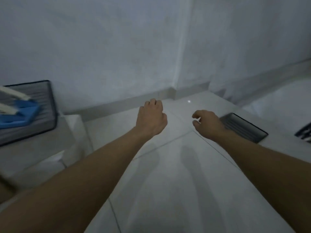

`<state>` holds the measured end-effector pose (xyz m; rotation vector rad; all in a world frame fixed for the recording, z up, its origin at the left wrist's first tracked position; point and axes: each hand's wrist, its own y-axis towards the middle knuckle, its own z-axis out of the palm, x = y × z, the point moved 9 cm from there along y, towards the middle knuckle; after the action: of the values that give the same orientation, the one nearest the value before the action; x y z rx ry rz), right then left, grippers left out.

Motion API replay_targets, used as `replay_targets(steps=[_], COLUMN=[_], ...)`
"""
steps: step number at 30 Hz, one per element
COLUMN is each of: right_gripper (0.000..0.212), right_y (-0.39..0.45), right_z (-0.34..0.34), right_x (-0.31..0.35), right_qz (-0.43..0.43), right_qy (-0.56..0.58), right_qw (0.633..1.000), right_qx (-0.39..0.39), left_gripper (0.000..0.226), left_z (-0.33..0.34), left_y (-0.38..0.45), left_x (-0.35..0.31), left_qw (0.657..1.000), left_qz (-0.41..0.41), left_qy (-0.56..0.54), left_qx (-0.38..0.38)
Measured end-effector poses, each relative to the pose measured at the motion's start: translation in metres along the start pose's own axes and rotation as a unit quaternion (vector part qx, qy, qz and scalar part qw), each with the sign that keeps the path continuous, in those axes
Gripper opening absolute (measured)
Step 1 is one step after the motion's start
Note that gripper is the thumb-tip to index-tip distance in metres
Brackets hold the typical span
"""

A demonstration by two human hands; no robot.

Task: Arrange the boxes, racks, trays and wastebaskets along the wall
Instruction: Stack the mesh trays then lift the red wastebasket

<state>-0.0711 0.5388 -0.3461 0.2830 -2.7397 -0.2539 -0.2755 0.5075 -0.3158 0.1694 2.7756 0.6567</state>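
Okay, we see both bare arms reaching forward over a pale tiled floor (176, 174) toward a white wall (101, 47) with a grey skirting strip along its foot. The left hand (151, 118) hangs above the floor near the skirting, knuckles up, fingers curled under and holding nothing that we can make out. The right hand (207, 122) is just beside a dark flat tray (244, 127); its fingers are loosely curled with a gap between thumb and forefinger, and nothing is in it. The wrist overlaps the tray's near-left corner in the picture, but we cannot tell whether it touches. That tray lies flat on the floor to the right, ribbed inside, well apart from the wall, with its long side angled to the skirting. At the far right edge a black slatted rack or basket (304, 133) is cut off by the frame; we cannot tell which it is. On the left a second dark grey tray (42, 105) with a dark rim stands tilted, its top edge leaning on the wall and its base on a pale box-like surface (50, 148). In front of it sits a blue plastic piece (21, 113) with whitish bars (15, 95) crossing it, blurred. No writing, brand or label is readable anywhere; the frame is dim and soft. A small bright spot (189, 101) of light shows on the floor tile between the hands, near the wall corner.
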Motion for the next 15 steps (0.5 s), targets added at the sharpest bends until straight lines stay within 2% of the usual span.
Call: replay_targets(steps=[2, 4, 5, 7, 8, 10, 13, 15], right_gripper=[0.008, 0.014, 0.006, 0.031, 0.036, 0.037, 0.020, 0.039], right_y=[-0.013, -0.023, -0.027, -0.032, -0.034, -0.038, -0.044, -0.039], right_z=[0.011, 0.031, 0.043, 0.064, 0.072, 0.087, 0.114, 0.132], right_x=[-0.058, -0.110, -0.134, -0.180, -0.202, -0.246, -0.297, -0.314], right_qz=[0.058, 0.097, 0.108, 0.136, 0.155, 0.207, 0.284, 0.297], right_qy=[0.036, 0.034, 0.028, 0.023, 0.027, 0.033, 0.052, 0.066], right_qw=[0.998, 0.994, 0.992, 0.987, 0.984, 0.973, 0.949, 0.944], right_qx=[0.012, 0.039, 0.055, 0.077, 0.082, 0.094, 0.124, 0.129], left_gripper=[0.026, 0.027, 0.027, 0.028, 0.029, 0.031, 0.035, 0.036], left_z=[0.044, 0.088, 0.108, 0.144, 0.161, 0.196, 0.241, 0.265], left_y=[-0.001, 0.000, 0.001, 0.003, 0.004, 0.002, -0.001, -0.004], left_x=[-0.033, -0.061, -0.075, -0.099, -0.110, -0.131, -0.159, -0.173], left_qw=[0.999, 0.996, 0.995, 0.991, 0.989, 0.983, 0.974, 0.966], left_qz=[0.013, 0.026, 0.031, 0.039, 0.042, 0.053, 0.085, 0.110], left_qy=[-0.014, -0.014, -0.013, -0.014, -0.015, -0.015, -0.003, -0.010], left_qx=[0.041, 0.082, 0.099, 0.127, 0.140, 0.174, 0.212, 0.233])
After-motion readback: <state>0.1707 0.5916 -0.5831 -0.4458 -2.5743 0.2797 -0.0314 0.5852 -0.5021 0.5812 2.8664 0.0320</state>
